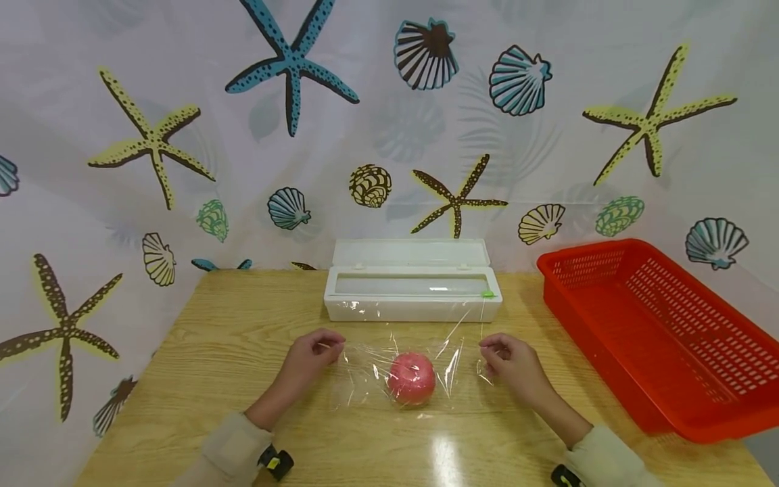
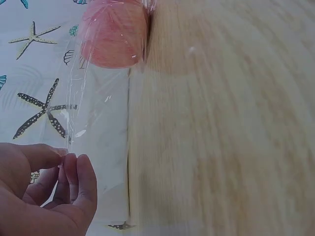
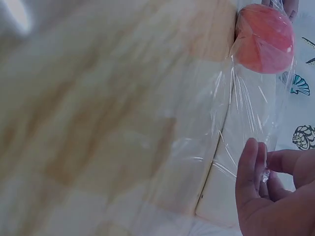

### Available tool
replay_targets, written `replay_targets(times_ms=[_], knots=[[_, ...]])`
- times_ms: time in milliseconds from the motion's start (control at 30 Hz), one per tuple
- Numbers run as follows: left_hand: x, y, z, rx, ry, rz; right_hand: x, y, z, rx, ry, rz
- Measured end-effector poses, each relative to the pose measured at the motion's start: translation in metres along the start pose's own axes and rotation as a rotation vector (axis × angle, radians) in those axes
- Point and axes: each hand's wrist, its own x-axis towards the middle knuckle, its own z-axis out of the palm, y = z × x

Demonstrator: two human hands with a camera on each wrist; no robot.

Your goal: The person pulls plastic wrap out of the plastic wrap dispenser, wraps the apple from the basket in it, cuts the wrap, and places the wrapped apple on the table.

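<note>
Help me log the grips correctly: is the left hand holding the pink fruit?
No, the left hand pinches the clear film, and the pink fruit sits apart from its fingers.

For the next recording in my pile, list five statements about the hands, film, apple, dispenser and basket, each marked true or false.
1. The left hand pinches clear film. True.
2. The right hand holds nothing. False: it pinches the film too.
3. The apple shows through the film. True.
4. The lid of the white cling-film dispenser is shut. False: it stands open.
5. The red plastic basket stands right of the dispenser in the head view. True.
</note>
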Motion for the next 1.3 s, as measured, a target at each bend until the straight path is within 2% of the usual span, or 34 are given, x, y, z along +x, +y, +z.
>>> replay_targets(times_ms=[167, 300, 567, 667, 833, 933, 1000, 1067, 1200, 1300], knots=[[-0.001, -0.001, 0.004, 0.104, 0.04, 0.008, 0.0, -0.003, 0.001, -0.096, -0.051, -0.009], [-0.002, -0.003, 0.007, 0.194, 0.064, 0.031, 0.0, -0.002, 0.003, -0.127, -0.097, -0.027], [-0.002, -0.011, 0.011, 0.269, 0.044, 0.12, 0.006, 0.005, 0.01, -0.311, -0.154, -0.146], [-0.002, -0.012, 0.012, 0.279, 0.028, 0.131, 0.006, 0.003, 0.012, -0.36, -0.152, -0.169], [-0.006, -0.008, 0.011, 0.298, 0.027, 0.14, 0.004, -0.002, 0.009, -0.359, -0.123, -0.126], [-0.009, -0.005, 0.011, 0.379, 0.057, 0.218, 0.001, -0.004, 0.005, -0.363, -0.06, -0.133], [-0.014, 0.0, 0.013, 0.445, 0.069, 0.314, -0.003, -0.005, 0.005, -0.381, -0.023, -0.2], [-0.019, 0.007, 0.017, 0.511, 0.05, 0.432, -0.009, -0.009, 0.008, -0.402, -0.007, -0.314], [-0.03, 0.019, 0.03, 0.611, -0.098, 0.66, -0.021, -0.019, 0.02, -0.495, -0.103, -0.652], [-0.033, 0.021, 0.044, 0.684, -0.21, 0.739, -0.025, -0.025, 0.031, -0.569, -0.159, -0.857]])
